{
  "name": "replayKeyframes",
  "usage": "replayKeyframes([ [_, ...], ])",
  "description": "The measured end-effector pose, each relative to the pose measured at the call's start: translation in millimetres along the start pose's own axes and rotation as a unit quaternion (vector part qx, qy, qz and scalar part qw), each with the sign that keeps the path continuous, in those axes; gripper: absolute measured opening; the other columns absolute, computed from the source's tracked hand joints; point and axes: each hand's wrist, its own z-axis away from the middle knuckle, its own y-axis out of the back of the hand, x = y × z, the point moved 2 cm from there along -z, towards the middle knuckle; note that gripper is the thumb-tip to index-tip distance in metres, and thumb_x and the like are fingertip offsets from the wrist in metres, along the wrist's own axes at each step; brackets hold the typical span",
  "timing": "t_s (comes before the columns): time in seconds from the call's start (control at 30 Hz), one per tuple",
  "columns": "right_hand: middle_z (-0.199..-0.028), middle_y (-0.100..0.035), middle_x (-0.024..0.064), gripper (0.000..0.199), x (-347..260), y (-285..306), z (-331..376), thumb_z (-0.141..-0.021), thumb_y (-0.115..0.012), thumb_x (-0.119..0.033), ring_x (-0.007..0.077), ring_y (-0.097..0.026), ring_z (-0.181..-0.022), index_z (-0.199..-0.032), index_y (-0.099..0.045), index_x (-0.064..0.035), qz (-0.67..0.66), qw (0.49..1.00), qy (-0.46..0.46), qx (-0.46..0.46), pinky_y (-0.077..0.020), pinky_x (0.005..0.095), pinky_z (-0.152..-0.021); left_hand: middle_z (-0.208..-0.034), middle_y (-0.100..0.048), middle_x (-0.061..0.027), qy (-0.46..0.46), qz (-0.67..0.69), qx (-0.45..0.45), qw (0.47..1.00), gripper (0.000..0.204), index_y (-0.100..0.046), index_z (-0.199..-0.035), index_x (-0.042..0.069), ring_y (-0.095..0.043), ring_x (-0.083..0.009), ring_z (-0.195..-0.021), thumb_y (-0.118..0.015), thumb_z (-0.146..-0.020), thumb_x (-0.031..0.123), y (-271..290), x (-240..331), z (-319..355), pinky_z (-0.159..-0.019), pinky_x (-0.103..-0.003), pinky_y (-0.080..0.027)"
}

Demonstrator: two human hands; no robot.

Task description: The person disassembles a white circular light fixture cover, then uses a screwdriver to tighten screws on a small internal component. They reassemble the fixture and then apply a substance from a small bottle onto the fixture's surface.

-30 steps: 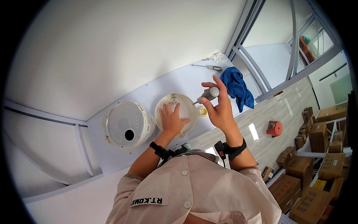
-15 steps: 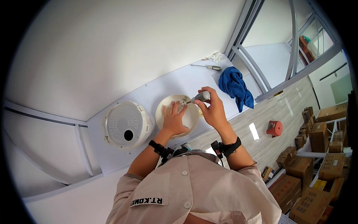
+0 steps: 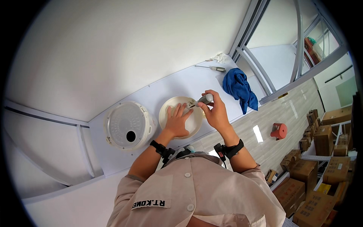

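A cream-white round shallow part (image 3: 196, 124), like a basin or lid, lies on the white work surface in front of me. My left hand (image 3: 176, 125) rests flat on it with the fingers spread. In my right hand (image 3: 218, 115) is a screwdriver (image 3: 205, 99) with a grey handle, gripped between thumb and fingers. Its short shaft slants down to a small metal fitting (image 3: 191, 103) at the part's far right rim, just beyond my left fingertips. Whether the tip sits in a screw is too small to tell.
Left of the part stands a white bucket-like tub (image 3: 126, 126) with a dark round hole. Another screwdriver (image 3: 217, 69), a blue cloth (image 3: 239, 89) and a crumpled white tissue (image 3: 219, 58) lie at the far right. A red stool (image 3: 278, 131) and shelved cardboard boxes (image 3: 302, 170) stand beyond.
Both hands hold nearly the same place. The screwdriver has turned or tilted slightly in my right hand, and my right thumb sits a little further forward along it.
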Motion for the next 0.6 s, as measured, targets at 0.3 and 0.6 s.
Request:
replayKeyframes([
  [0.3, -0.125, -0.071, 0.0148, 0.05, 0.7, -0.9, -2.4, -0.095, -0.081, -0.007, 0.0245, -0.075, -0.108, -0.137, -0.053, -0.0032, -0.003, 1.0, -0.008, -0.002, -0.0635, 0.0378, -0.094, -0.177, -0.017, -0.0155, 0.002, 0.003, -0.031, 1.0, 0.119, -0.031, -0.169, 0.03, -0.009, -0.0381, -0.165, -0.079, -0.061, 0.033, 1.7, -1.5, -1.8, -0.126, -0.07, 0.003],
  [0.6, -0.118, -0.072, 0.0179, 0.048, -0.6, -4.6, -4.2, -0.095, -0.081, -0.01, 0.0288, -0.075, -0.102, -0.135, -0.056, -0.0023, -0.017, 1.0, 0.001, 0.012, -0.0648, 0.0385, -0.088, -0.178, -0.016, -0.0157, 0.004, 0.007, -0.034, 0.999, 0.12, -0.029, -0.17, 0.03, -0.006, -0.0376, -0.166, -0.078, -0.061, 0.03, 0.7, -0.5, -1.4, -0.126, -0.069, 0.004],
])
